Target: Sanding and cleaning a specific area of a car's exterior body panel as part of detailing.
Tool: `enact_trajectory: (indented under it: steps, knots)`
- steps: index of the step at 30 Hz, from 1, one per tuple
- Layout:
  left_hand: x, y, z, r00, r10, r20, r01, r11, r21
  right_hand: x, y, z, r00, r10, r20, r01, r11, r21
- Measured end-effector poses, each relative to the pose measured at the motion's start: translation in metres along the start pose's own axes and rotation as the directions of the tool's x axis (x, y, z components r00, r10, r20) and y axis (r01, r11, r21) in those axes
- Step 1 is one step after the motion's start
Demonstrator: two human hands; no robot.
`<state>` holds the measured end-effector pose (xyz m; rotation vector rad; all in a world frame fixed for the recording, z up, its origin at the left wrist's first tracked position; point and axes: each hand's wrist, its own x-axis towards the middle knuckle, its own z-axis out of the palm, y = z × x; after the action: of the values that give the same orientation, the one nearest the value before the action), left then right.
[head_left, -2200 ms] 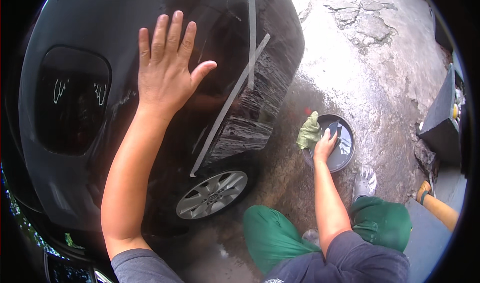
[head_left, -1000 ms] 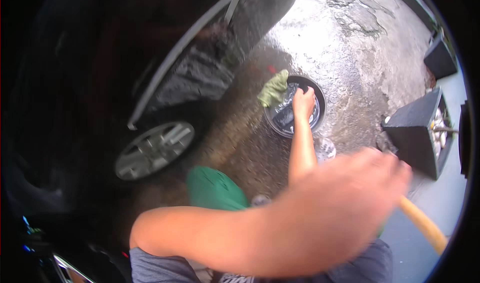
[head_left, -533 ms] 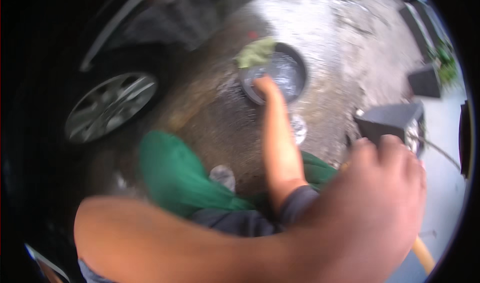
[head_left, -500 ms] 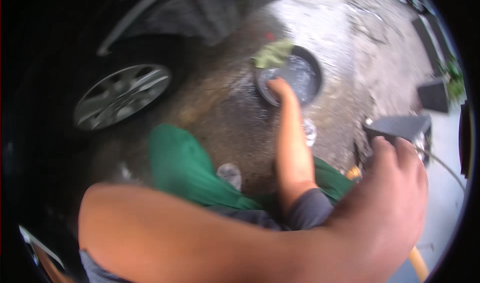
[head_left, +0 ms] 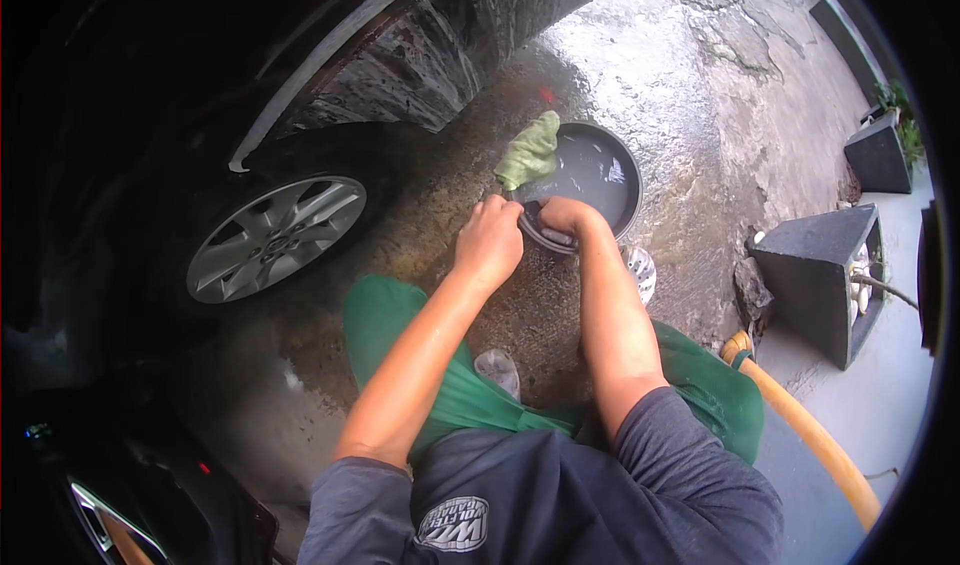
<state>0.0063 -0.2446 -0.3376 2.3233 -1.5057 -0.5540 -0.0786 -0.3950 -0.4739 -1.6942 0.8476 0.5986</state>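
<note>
A round dark basin [head_left: 634,155] holding cloudy water stands on the wet ground ahead of me. Over its left rim hangs a light green cloth [head_left: 530,153]. At the near left of the basin, my left hand [head_left: 488,243] is closed, just below the cloth; whatever lies in its fingers is hidden. Beside it, my right hand [head_left: 572,221] bends inward over the near rim, its fingers closed around a small dark thing [head_left: 532,215] whose kind I cannot make out.
To the left is a dark car with a silver wheel [head_left: 278,240] and a wet body panel [head_left: 400,70]. On the right stand a grey planter [head_left: 815,265] with white stones, another planter [head_left: 878,155] and a yellow hose [head_left: 810,435]. My shoes are close to the basin.
My left hand has swung from the lower right foreground forward to the basin's near left. My right hand has come out of the water to the near rim.
</note>
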Motion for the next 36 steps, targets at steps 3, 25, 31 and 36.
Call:
enact_trajectory:
  steps: [3,25,31,36]
  knots:
    - [-0.011,-0.014,0.019,0.997,-0.045,-0.060,0.039,0.995,-0.094,0.006,0.005,0.021,0.993,-0.056,0.106,0.063,0.996,-0.058]
    - [-0.045,-0.016,0.061,0.672,-0.111,0.732,0.066,0.994,0.091,-0.060,-0.020,0.042,0.805,0.269,0.528,0.354,0.496,-0.793]
    - [-0.027,-0.018,0.087,0.601,-0.166,0.782,-0.065,0.965,0.254,-0.135,-0.081,-0.008,0.934,-0.191,0.302,0.356,0.584,-0.730]
    - [-0.002,-0.011,0.135,0.887,-0.310,0.343,0.389,0.901,-0.191,-0.112,-0.065,-0.034,0.869,-0.483,-0.108,0.477,0.875,-0.081]
